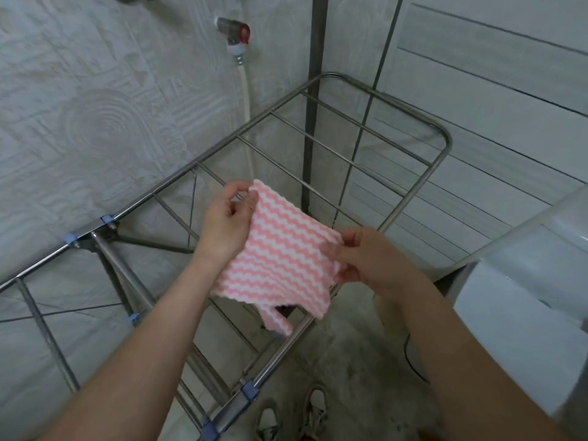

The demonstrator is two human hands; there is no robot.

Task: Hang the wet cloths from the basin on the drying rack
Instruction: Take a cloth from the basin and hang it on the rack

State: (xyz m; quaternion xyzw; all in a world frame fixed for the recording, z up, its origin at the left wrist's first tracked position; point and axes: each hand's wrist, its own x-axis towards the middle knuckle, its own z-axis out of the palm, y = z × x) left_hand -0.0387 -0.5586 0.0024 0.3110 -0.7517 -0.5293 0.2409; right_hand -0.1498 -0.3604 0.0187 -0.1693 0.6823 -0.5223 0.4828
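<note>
Seen from a head-worn camera looking down, 2 bare hands hold a small pink-and-white zigzag cloth (280, 249) in the centre of the frame, above a bare metal drying rack (442, 160) that runs from the lower left up to the upper right. The left hand (226, 224), left of centre, has its grip closed on the cloth's upper corner, pinched between thumb and fingertips. The right hand (366, 256), right of centre, is closed on the cloth's right edge in the same pinching way. Between them the cloth is stretched nearly flat, while its lower edge sags and a loose corner flops down toward the rack's near rail at bottom centre. The cloth looks thin, soft and light, with no stiffness of its own, so it will probably droop wherever it is not held; being wet, it may cling to itself and to a rail. The best hold is likely what is shown, 2 corners or edges pinched well apart, which keeps it spread for draping over a rail. No rail carries any cloth. The basin is not clearly in view; a pale curved object at the right edge cannot be identified. A tap with a red handle (235, 30) sits on the patterned wall at top centre, and shoes (315, 409) stand on the floor at bottom centre.
</note>
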